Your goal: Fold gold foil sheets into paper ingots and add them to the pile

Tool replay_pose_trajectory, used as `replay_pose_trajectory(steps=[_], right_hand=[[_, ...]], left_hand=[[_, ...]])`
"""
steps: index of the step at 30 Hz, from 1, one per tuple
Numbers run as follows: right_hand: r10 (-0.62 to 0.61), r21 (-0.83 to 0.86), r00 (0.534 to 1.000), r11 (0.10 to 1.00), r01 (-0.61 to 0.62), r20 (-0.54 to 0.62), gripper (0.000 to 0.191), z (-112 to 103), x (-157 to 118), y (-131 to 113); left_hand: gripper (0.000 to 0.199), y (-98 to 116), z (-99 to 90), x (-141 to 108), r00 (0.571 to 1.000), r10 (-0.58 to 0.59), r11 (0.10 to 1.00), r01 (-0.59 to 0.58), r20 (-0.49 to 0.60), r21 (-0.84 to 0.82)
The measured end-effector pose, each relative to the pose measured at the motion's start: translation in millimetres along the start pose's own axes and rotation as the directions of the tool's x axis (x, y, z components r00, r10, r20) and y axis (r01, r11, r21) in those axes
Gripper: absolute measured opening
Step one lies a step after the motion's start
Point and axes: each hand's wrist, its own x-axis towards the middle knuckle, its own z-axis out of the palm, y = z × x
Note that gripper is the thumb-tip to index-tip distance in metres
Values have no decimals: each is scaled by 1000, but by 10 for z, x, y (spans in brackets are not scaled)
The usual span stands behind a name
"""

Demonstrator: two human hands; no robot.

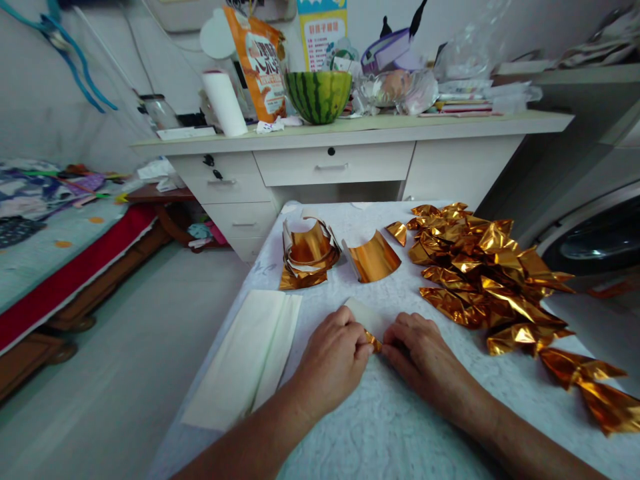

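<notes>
Near the middle of the covered table, my left hand (335, 357) and my right hand (425, 357) pinch a small gold foil piece (373, 342) between them. A pale sheet (365, 312) shows just behind my fingers. Beyond my hands lies a curved gold foil sheet (375, 257), and to its left several curled gold sheets (311, 248) are nested in a loose ring. On the right is a pile of folded gold foil pieces (480, 267). Folded pale paper (240, 360) lies to the left of my left hand.
Behind the table (400, 427) stands a white desk (330, 163) holding a halved watermelon (319, 95), a paper roll (225, 103) and an orange bag (263, 73). A bed (60, 247) is at the left, a washing machine (595, 227) at the right.
</notes>
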Motion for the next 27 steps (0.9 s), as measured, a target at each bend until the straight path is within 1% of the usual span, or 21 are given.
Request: replay_pose_trajectory(steps=[4, 12, 17, 27], right_hand=[[26, -14, 1000, 1000, -26, -6, 15, 11, 7, -10], [60, -48, 998, 997, -60, -19, 14, 42, 27, -25], [83, -33, 996, 996, -84, -31, 13, 57, 38, -26], [114, -52, 993, 992, -114, 6, 13, 38, 59, -51]], left_hand=[[14, -4, 20, 2, 999, -3, 999, 5, -37, 40], [14, 4, 45, 9, 999, 7, 992, -3, -33, 124], [13, 10, 51, 12, 1000, -11, 991, 14, -19, 131], [13, -2, 62, 12, 999, -13, 991, 17, -34, 131]])
